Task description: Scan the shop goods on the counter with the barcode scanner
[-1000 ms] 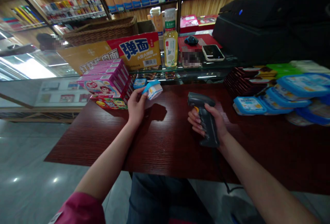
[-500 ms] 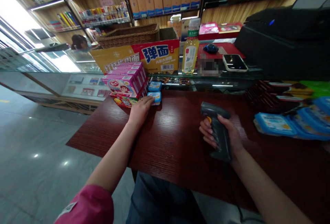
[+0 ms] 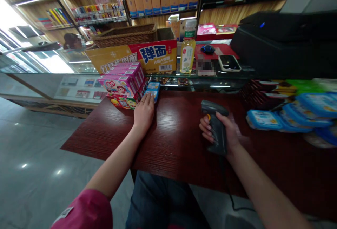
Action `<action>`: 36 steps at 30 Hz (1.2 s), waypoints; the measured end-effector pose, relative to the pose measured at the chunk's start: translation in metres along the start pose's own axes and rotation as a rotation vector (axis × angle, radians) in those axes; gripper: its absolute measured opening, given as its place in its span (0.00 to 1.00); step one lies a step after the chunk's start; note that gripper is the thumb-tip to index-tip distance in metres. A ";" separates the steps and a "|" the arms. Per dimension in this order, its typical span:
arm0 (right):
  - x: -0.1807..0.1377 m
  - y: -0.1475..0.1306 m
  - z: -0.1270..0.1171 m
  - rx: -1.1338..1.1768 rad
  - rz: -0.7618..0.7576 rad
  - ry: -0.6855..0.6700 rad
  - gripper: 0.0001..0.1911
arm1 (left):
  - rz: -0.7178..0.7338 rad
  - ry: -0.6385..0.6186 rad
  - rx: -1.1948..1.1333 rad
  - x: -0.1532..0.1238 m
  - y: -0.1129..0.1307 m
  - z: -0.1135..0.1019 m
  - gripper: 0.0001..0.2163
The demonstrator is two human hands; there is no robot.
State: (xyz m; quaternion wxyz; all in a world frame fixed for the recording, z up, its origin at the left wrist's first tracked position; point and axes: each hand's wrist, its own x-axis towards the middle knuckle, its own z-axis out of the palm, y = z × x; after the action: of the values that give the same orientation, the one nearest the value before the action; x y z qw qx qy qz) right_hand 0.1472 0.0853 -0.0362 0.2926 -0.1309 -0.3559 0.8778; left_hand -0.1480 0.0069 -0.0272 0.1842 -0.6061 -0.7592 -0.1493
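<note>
a sec ago my l hand point(image 3: 144, 112) has the small blue box point(image 3: 155, 94) lifted off the table point(image 3: 179, 144). now the box lies flat on the wood, close beside the stack of pink boxes point(image 3: 123, 80), w/ my fingers stretched out flat on top of it: palm down, not gripping anything. a 2nd blue box point(image 3: 153, 85) sits just behind it, touching or nearly so, can't tell which. my r hand point(image 3: 226, 133) hasn't changed much: same closed fist round the handle of the scanner point(image 3: 214, 118), head pointing away from me, well apart from the blue box.

around: behind the pink stack a yellow-red carton point(image 3: 137, 56) on the glass counter, a wicker basket point(image 3: 125, 35) behind that. a bottle point(image 3: 187, 50) of pale drink stands upright next to the carton, then a mouse point(image 3: 207, 49) and a phone point(image 3: 229, 63) lying face up. far r, blue packs point(image 3: 289, 116) piled by dark flat packs point(image 3: 263, 88), under a black till point(image 3: 284, 43). between my two hands there's only bare table.

table is dark red wood w/ fine grain. scanner is grey-black plastic, pistol shaped, w/ a thin cable point(image 3: 231, 201) hanging off the table edge. blue box is small, rectangular, glossy card.
</note>
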 end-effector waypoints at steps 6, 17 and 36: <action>-0.040 -0.009 -0.016 -0.047 -0.057 0.109 0.19 | 0.423 -0.022 -0.389 -0.013 0.086 0.018 0.23; -0.171 -0.033 -0.053 0.079 -0.375 0.374 0.15 | 0.378 -0.253 -1.174 0.038 0.308 0.076 0.36; -0.164 -0.032 -0.054 0.118 -0.422 0.419 0.15 | 0.293 -0.311 -1.362 0.040 0.291 0.080 0.12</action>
State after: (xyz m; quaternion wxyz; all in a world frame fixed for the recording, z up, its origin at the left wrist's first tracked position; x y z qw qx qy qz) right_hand 0.3140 0.0337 -0.0485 0.5428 -0.2150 -0.2555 0.7706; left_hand 0.1203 0.1423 -0.0789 -0.3275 -0.6965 -0.4256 -0.4759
